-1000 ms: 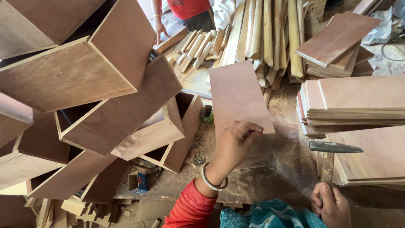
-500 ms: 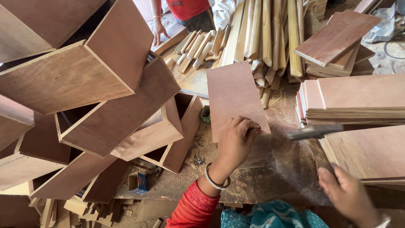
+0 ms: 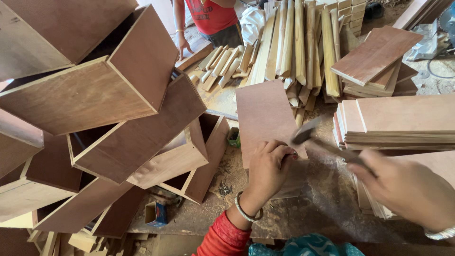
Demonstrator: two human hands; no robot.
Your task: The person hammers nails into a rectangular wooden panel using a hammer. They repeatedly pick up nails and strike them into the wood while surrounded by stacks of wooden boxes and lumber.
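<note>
Stack of open plywood boxes [image 3: 109, 114] crowds bench's left side; flat board stacks [image 3: 403, 125] at right edge. Brown plywood panel [image 3: 266, 118] lies mid-bench. Left hand [image 3: 268, 173] rests on panel's near edge, fingertips pinched narrow, seemingly on small nail, too small to confirm. Right hand [image 3: 407, 187] grips hammer [image 3: 327, 144], head just above fingers. Judgement: tap lightly first, keep fingertips low, strike square.

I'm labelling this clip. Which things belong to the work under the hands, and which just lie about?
In hand:
- left hand, pinching at the board's edge
- brown plywood board
- right hand, gripping the hammer

Lying about:
- stacked wooden boxes
- wooden slats
- plywood stacks
- small blue box
</note>
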